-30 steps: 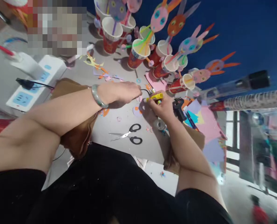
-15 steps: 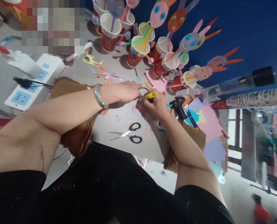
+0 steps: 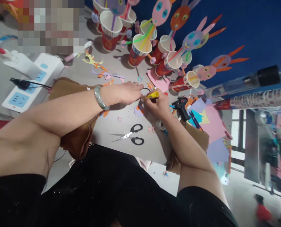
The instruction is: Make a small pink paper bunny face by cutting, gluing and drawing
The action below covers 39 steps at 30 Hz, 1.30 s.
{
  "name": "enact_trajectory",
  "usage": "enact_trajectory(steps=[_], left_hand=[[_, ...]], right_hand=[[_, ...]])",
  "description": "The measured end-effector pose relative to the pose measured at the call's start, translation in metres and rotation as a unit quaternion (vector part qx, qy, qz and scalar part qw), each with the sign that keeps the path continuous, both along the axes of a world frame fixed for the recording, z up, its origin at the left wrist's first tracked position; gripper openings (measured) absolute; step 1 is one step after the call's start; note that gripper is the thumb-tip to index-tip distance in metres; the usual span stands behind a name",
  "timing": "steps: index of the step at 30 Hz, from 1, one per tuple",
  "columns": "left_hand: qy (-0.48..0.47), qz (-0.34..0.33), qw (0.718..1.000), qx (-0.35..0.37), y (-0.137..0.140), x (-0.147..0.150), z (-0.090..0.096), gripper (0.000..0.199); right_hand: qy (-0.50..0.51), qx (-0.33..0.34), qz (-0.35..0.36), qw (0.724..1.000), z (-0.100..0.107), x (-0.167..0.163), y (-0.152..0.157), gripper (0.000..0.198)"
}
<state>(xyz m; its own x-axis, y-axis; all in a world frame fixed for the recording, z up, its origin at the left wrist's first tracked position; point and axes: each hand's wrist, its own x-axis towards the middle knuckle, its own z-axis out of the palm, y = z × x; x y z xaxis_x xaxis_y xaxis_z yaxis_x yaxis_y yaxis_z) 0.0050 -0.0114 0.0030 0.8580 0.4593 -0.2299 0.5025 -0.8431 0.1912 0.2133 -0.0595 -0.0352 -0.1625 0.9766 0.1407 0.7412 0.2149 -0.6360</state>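
Head view: right hand (image 3: 160, 104) with fingers closed round marker (image 3: 152, 95), which is over table (image 3: 121, 149) beside fingertips of left hand (image 3: 126, 93), itself palm down, any grip there indiscernible; scissors (image 3: 127, 136) nearer the wearer, glue gun (image 3: 184, 110) right of right hand, cups (image 3: 137, 58) beyond both.

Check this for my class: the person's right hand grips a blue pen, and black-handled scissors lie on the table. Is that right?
Not quite: the head view shows that the pen in the right hand is yellow, not blue. The black-handled scissors do lie on the table.
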Motion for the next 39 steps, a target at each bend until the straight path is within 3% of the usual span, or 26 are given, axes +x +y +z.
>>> enact_trajectory(steps=[5, 10, 18, 24, 29, 34, 39], left_hand=[[-0.006, -0.005, 1.0, 0.006, 0.001, 0.0, -0.004, 0.043], [-0.018, 0.005, 1.0, -0.008, 0.002, 0.0, -0.005, 0.044], [-0.002, 0.002, 1.0, -0.001, -0.002, -0.001, 0.0, 0.048], [-0.006, 0.011, 1.0, -0.011, -0.001, 0.0, 0.001, 0.048], [0.005, 0.005, 1.0, -0.007, -0.003, -0.002, 0.007, 0.048], [-0.015, 0.012, 1.0, -0.019, -0.002, -0.002, 0.002, 0.049], [-0.001, 0.013, 1.0, -0.017, -0.001, -0.001, 0.004, 0.052]], right_hand=[[-0.007, -0.027, 0.019, 0.999, 0.006, 0.004, -0.003, 0.014], [0.027, 0.001, -0.02, 0.999, 0.008, 0.001, -0.001, 0.013], [-0.025, -0.036, 0.001, 0.999, 0.005, 0.002, 0.002, 0.015], [0.008, -0.003, -0.04, 0.999, 0.004, 0.003, 0.002, 0.015], [-0.016, -0.041, -0.011, 0.999, 0.006, 0.005, 0.004, 0.014], [-0.003, -0.006, -0.029, 1.0, 0.007, 0.001, 0.005, 0.014], [-0.013, -0.019, 0.013, 1.0, 0.005, 0.001, 0.003, 0.013]])
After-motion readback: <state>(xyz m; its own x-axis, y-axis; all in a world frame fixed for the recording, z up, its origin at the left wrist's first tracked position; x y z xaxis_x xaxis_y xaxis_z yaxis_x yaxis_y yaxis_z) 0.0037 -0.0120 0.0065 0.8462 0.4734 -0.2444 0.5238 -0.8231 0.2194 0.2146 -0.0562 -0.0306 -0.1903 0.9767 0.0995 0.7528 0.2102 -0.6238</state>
